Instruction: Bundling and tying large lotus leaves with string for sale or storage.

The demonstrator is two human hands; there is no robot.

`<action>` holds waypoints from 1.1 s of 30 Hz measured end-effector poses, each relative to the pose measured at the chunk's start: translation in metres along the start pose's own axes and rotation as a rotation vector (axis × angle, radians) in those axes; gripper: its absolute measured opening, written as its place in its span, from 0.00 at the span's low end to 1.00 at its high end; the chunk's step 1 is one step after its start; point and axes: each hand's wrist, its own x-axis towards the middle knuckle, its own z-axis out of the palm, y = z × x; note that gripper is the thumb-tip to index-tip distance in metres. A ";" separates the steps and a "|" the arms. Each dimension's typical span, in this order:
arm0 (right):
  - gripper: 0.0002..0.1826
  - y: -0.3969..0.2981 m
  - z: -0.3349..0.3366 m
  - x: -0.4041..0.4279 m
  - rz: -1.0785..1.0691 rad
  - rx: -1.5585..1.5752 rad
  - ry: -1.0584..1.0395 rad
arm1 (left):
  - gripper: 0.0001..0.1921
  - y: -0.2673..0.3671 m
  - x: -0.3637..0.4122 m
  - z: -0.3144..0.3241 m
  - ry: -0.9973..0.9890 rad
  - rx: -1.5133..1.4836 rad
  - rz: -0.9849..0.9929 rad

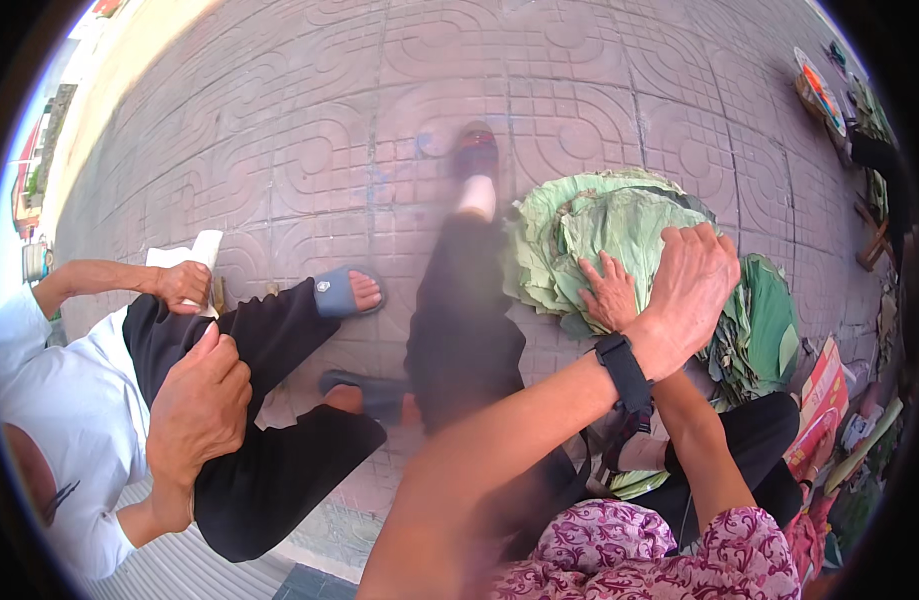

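Observation:
My left hand (688,296), a black band on its wrist, is raised above a stack of large, pale green dried leaves, like lotus leaves (549,232). Its back faces me and its fingers curl in; nothing shows in it, though the palm is hidden. Below it, the hand (609,292) of a person in a patterned top lies spread on the stack. A darker green folded stack (767,330) lies just right. My right hand is out of view. On the left, a seated person in white grips a whitish sheet (208,251); their other hand (200,397) is raised, thumb up.
A dark-trousered leg (459,292) with a dark shoe (476,150) extends over patterned paving (317,142). The seated person's slate-blue sandals (335,292) stand to its left. At the right are a red and yellow carton (823,390), a wooden stool (872,240) and a round tray (819,86).

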 end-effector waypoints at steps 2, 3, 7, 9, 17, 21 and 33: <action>0.35 0.010 0.003 -0.002 -0.052 0.038 0.070 | 0.16 0.003 -0.002 0.000 -0.001 0.017 -0.040; 0.34 0.016 0.007 -0.004 -0.084 0.053 0.154 | 0.15 0.006 -0.006 -0.001 0.000 0.016 -0.061; 0.32 0.048 0.026 -0.031 0.166 0.029 0.197 | 0.12 -0.002 0.003 0.001 -0.138 -0.154 0.026; 0.31 0.052 0.034 -0.041 0.290 0.030 0.178 | 0.11 -0.005 -0.001 -0.004 -0.069 -0.232 0.044; 0.31 0.055 0.023 -0.045 0.253 0.049 0.038 | 0.07 -0.006 0.003 -0.011 0.010 -0.248 0.115; 0.29 0.073 -0.008 -0.044 0.165 -0.008 -0.149 | 0.08 -0.001 0.013 -0.010 -0.074 -0.171 0.103; 0.09 0.037 -0.090 -0.190 -0.089 0.281 0.231 | 0.09 0.000 0.012 0.006 -0.111 -0.069 0.219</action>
